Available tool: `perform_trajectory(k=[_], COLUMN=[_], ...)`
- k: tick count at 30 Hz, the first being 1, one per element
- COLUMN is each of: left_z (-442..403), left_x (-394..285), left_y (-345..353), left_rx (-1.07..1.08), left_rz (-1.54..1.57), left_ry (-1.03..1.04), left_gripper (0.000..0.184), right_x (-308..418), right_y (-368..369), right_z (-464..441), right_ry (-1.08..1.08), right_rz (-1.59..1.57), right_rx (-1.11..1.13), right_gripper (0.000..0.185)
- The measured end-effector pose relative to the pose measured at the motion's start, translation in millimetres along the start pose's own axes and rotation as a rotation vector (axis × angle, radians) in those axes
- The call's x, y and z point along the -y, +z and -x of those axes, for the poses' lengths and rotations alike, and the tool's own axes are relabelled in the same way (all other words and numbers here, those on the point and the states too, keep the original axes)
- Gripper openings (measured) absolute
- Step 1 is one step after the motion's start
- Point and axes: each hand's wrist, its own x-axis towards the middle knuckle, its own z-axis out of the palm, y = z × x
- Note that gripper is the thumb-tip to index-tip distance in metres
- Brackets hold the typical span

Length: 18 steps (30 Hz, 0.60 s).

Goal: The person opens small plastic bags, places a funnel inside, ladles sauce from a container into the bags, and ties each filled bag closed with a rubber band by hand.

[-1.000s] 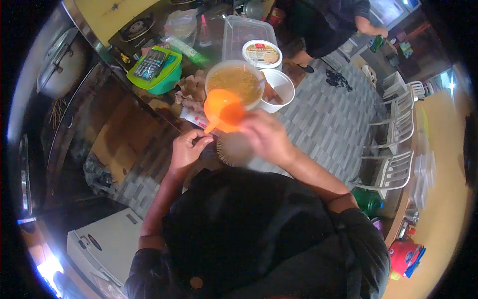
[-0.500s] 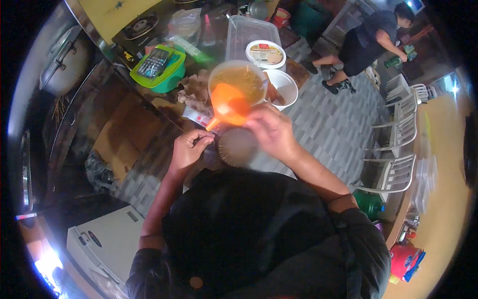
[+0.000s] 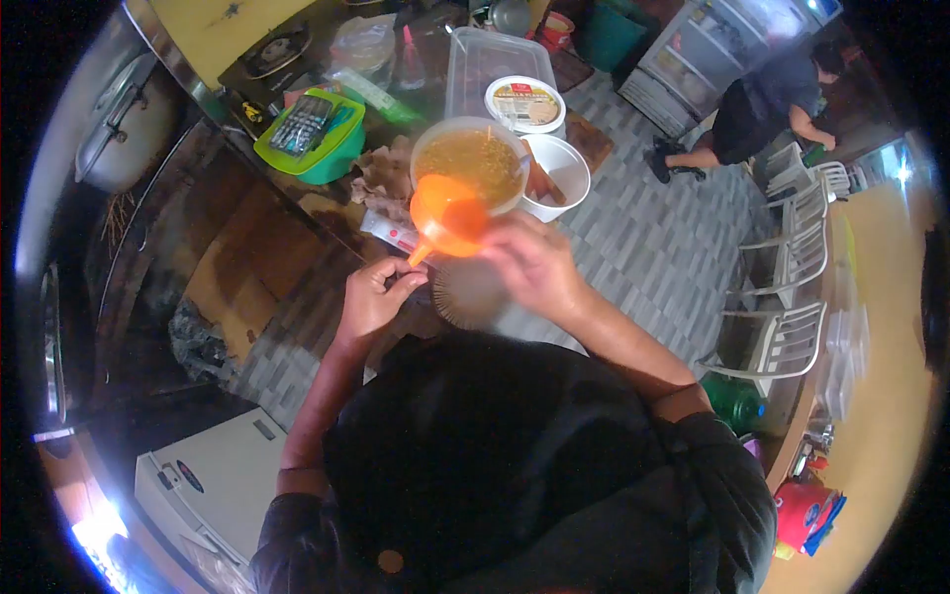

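In the head view, my right hand [image 3: 534, 259] grips the rim of an orange funnel [image 3: 445, 213], which is tilted with its spout pointing down and left. The fingers of my left hand [image 3: 379, 297] are pinched together at the spout's tip; what they hold is too small to make out. Just beyond the funnel stands a round translucent tub [image 3: 473, 158] of yellowish liquid with small bits in it. A white bucket [image 3: 567, 173] is to its right, with a brown handle-like piece inside. Crumpled brown paper [image 3: 381, 181] and a small white-and-red packet [image 3: 388, 229] lie to the left.
A green basin [image 3: 334, 158] with a lime lid stands at the left. A lidded ice-cream-type tub [image 3: 524, 103] sits before a clear plastic box [image 3: 485, 61]. A person [image 3: 767, 114] bends near white chairs [image 3: 792, 342] at the right. A round bristly fan-like object [image 3: 455, 295] is below my hands.
The funnel has tipped slightly, its spout now lower at my left fingertips. My hands stay in nearly the same place. The other person has moved right, towards the chairs, uncovering a glass-fronted fridge.
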Motion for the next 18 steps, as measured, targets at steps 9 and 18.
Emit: perform_trajectory(k=[9,18], left_z=[-2.2,-6.7], left_x=[-3.1,9.9], left_y=[2.9,7.6], left_rx=[0.017,0.022], left_rz=[-0.029,-0.023], left_ry=[0.008,0.016], left_gripper=[0.011,0.013], right_x=[1.0,2.5], right_y=[-4.9,-13.0], right_z=[5.7,7.4], right_ry=[0.012,0.041], right_rz=[0.071,0.052], right_rx=[0.019,0.049], right_gripper=[0.011,0.011])
